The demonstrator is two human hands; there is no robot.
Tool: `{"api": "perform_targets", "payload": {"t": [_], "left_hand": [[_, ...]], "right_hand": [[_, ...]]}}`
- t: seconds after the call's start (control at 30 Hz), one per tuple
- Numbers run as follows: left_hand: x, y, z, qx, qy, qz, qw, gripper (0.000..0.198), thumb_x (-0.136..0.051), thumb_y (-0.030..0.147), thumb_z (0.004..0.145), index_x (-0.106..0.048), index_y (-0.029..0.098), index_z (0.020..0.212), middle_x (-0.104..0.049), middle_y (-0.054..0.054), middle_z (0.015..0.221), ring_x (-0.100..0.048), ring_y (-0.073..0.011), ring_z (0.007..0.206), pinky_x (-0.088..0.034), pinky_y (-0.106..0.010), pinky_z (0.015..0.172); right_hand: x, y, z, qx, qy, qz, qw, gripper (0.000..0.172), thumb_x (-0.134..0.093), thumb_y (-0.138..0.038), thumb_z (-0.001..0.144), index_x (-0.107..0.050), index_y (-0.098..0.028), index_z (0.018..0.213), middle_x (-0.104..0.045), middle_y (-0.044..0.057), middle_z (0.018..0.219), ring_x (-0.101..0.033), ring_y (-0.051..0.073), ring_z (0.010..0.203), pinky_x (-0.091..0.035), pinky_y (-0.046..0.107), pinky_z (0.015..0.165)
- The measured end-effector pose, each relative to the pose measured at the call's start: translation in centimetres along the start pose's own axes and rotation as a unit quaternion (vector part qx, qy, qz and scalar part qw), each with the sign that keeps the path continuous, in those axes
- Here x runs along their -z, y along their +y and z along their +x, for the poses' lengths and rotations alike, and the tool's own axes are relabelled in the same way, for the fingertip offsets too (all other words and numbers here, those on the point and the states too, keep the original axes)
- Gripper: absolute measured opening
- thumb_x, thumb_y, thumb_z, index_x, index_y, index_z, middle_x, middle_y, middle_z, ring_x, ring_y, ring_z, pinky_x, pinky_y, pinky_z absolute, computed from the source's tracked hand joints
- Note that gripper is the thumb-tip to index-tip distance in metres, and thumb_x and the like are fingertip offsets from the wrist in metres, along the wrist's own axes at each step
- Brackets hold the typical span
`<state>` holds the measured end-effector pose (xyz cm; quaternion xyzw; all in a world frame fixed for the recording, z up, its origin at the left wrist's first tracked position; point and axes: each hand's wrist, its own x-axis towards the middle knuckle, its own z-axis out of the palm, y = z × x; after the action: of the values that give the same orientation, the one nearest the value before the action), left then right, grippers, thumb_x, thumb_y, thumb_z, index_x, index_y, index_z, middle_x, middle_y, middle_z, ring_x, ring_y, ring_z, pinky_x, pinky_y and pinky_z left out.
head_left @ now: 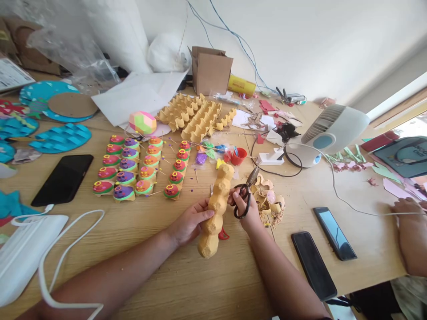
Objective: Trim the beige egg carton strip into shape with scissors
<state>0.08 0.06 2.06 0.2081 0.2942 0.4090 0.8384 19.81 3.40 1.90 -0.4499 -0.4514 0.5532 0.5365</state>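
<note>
My left hand [189,221] is closed on a long strip of yellow egg carton [215,213], its bumpy side facing up. The strip is held slantwise above the table. Just right of it, my right hand [246,209] grips black-handled scissors [247,186] by the loops, blades pointing up and away. Under and behind that hand lies a heap of carton scraps [270,202]. Part of a red object [223,234] shows beneath the strip. Beyond my left hand stand rows of painted carton caterpillars [145,171] in red, purple and orange, plus a separate red-and-green row [176,171].
Uncut egg trays [196,116] lie behind, near a cardboard box [211,69]. A red cup [238,156] and coloured clay packets are in the middle. A white fan [330,133] with its cable and two phones [313,264] are on the right. Another person's arm [412,235] rests at the right edge.
</note>
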Motion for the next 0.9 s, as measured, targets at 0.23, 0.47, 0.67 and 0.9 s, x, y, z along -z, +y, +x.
{"api": "perform_targets", "payload": {"t": [0.23,0.47,0.67,0.9], "left_hand": [[0.9,-0.4,0.4,-0.023,0.001,-0.013,1.000,0.040,-0.095,0.035,0.072,-0.074,0.017,0.101,-0.073,-0.004,0.091,-0.066,-0.0132,0.075,-0.053,-0.023,0.070],[1.0,-0.3,0.6,-0.047,-0.035,-0.035,0.998,0.039,-0.091,0.043,0.078,-0.075,0.019,0.105,-0.074,-0.004,0.094,-0.068,-0.0159,0.080,-0.055,-0.026,0.071],[1.4,-0.5,0.9,-0.058,-0.030,-0.036,0.997,0.035,-0.088,0.046,0.081,-0.074,0.020,0.100,-0.073,-0.002,0.091,-0.068,-0.0157,0.079,-0.056,-0.026,0.071],[1.6,-0.5,1.1,-0.066,-0.039,-0.041,0.996,0.031,-0.083,0.041,0.087,-0.075,0.021,0.110,-0.078,-0.004,0.101,-0.073,-0.0173,0.088,-0.059,-0.027,0.078]], "right_hand": [[-0.4,-0.5,-0.6,0.018,-0.051,-0.080,0.995,0.037,-0.078,-0.055,0.086,-0.059,-0.022,0.086,-0.064,0.001,0.086,-0.058,0.015,0.073,-0.049,0.029,0.070],[-0.5,0.0,-0.6,0.037,-0.071,-0.136,0.988,0.031,-0.080,-0.048,0.083,-0.063,-0.022,0.087,-0.064,0.000,0.082,-0.057,0.016,0.074,-0.047,0.030,0.072],[-0.4,-0.1,-0.5,0.072,-0.062,-0.170,0.981,0.026,-0.077,-0.044,0.085,-0.065,-0.021,0.088,-0.066,0.001,0.082,-0.058,0.016,0.075,-0.047,0.030,0.073],[-0.1,0.2,-0.4,0.103,-0.069,-0.231,0.965,0.020,-0.073,-0.038,0.086,-0.068,-0.021,0.095,-0.070,0.003,0.087,-0.062,0.018,0.078,-0.049,0.030,0.074]]}}
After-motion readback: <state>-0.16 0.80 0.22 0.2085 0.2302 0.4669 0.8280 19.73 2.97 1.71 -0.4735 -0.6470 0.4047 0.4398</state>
